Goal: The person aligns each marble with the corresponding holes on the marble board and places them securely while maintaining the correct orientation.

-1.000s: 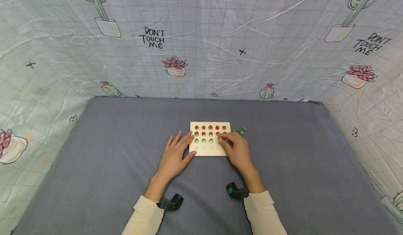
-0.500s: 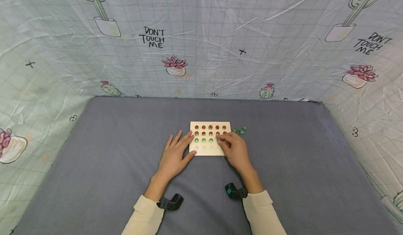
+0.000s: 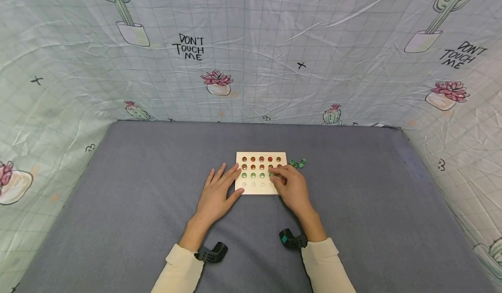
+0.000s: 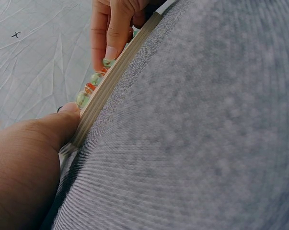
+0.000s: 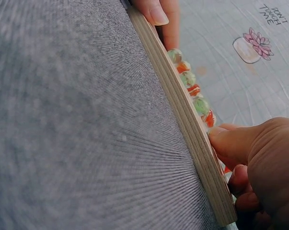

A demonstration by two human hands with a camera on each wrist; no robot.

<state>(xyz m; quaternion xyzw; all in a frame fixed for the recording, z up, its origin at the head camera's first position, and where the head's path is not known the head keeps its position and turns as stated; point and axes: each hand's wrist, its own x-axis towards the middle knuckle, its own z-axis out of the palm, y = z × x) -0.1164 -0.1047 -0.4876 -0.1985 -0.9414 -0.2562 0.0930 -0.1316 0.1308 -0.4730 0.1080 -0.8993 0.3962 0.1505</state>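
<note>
A pale wooden board (image 3: pixel 256 190) with rows of round hollows lies on the grey cloth. Red-brown marbles (image 3: pixel 261 159) fill its two far rows, and green marbles (image 3: pixel 253 175) sit in the third; the near row's visible hollows hold none. My left hand (image 3: pixel 215 198) rests along the board's left edge with fingers spread, its thumb at the near corner. Over the right part of the third row, my right hand (image 3: pixel 294 189) pinches a green marble (image 3: pixel 271 175) between thumb and index finger, right at its hollow. That hand hides the board's right end.
Several loose green marbles (image 3: pixel 299 164) lie on the cloth just right of the board. Grey cloth (image 3: pixel 157 175) covers the table around it. A printed curtain (image 3: pixel 259 66) hangs behind the table and on both sides.
My right hand has shifted very slightly left, its fingers staying at the same marble in the third row. My left hand has kept its place on the board.
</note>
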